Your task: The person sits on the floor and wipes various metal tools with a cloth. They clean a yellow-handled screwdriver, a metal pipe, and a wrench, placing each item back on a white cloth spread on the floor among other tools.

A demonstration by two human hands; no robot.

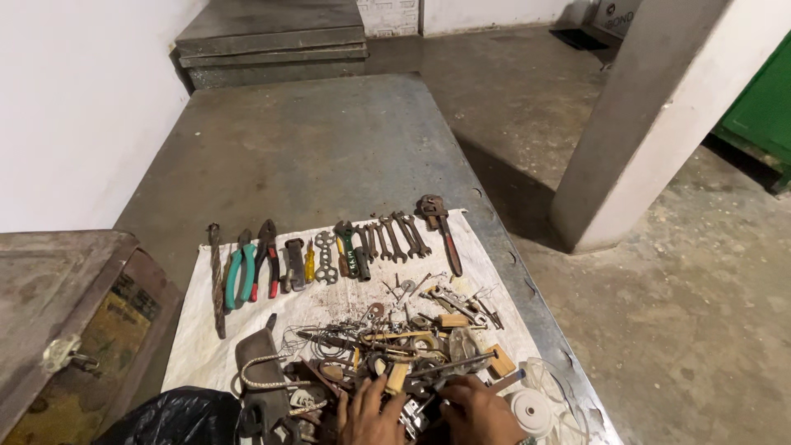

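Metal case (pixel 58 330) at far left, rusty, lid open, latch showing. Black plastic bag (pixel 177 416) at the near left edge. White cloth (pixel 329 309) spread over a grey metal table (pixel 305 148), carrying a far row of tools laid side by side: long drill bit (pixel 217 280) leftmost, then green-handled pliers (pixel 241 272), red-handled pliers (pixel 268 259), small yellow screwdriver (pixel 310 262), flat multi-hole spanner (pixel 325 257), a run of open-end spanners (pixel 395 235), and a red-handled pipe wrench (pixel 441 232) closing the row at right. Nearer, a tangled heap of small hardware (pixel 395 346): wire, keys, rings, wooden bits, steel rods. Left hand (pixel 371 416) at the near edge, resting on the heap, fingers spread and loosely curled over the parts, gripping nothing that can be made out. Right hand (pixel 478 412) just beside it, fingers bent inward onto a small metal piece in the heap; whether pinched or only touched, cannot tell. White round disc (pixel 531 409) just right of the right hand, on the cloth's near right corner. Beyond the table at right, concrete floor (pixel 659 288), a white pillar (pixel 643 124), a green door (pixel 766 107) at far right.
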